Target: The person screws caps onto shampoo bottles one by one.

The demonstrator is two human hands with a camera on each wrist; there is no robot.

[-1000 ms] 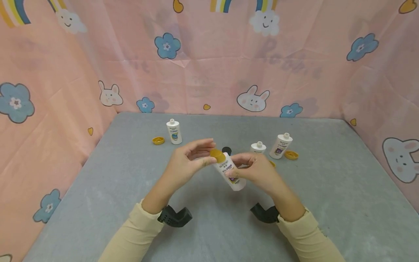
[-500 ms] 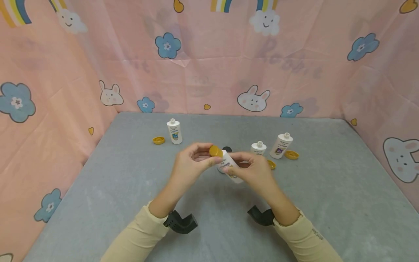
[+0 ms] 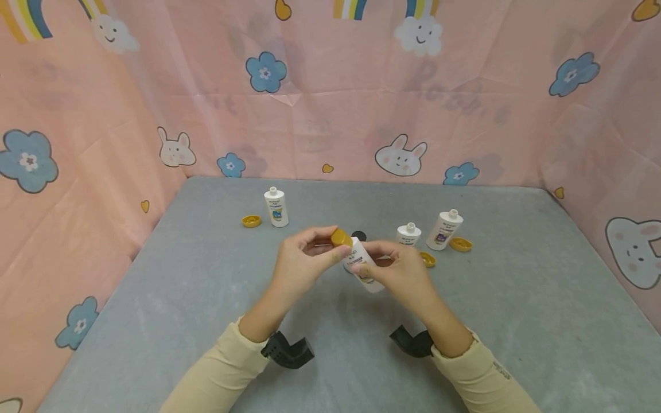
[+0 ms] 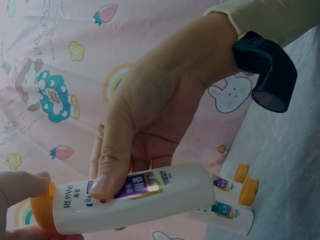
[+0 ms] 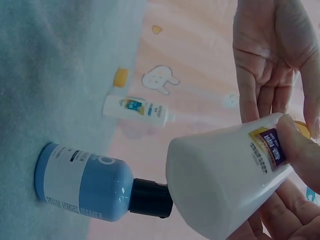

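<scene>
In the head view, my left hand (image 3: pixel 299 267) pinches the yellow cap (image 3: pixel 341 237) at the top of a white lotion bottle (image 3: pixel 370 284). My right hand (image 3: pixel 405 272) grips that bottle's body, thumb across the purple label. Tilted, the bottle is held above the table with its capped end towards the upper left. The left wrist view shows the cap (image 4: pixel 44 207) against the bottle's shoulder, so the neck is hidden. Just behind the held bottle stands a blue bottle (image 5: pixel 107 185) with a black top, mostly covered in the head view.
On the grey table (image 3: pixel 181 321), an uncapped white bottle (image 3: pixel 276 207) stands at back left beside a yellow cap (image 3: pixel 251 221). Two more uncapped bottles, one nearer (image 3: pixel 408 235) and one farther right (image 3: pixel 444 230), have yellow caps (image 3: pixel 461 245) (image 3: pixel 427 259) beside them.
Over the second, the held bottle has shifted slightly away from me. My left hand and forearm have moved a little right, and the left fingers have changed their hold on the cap.
</scene>
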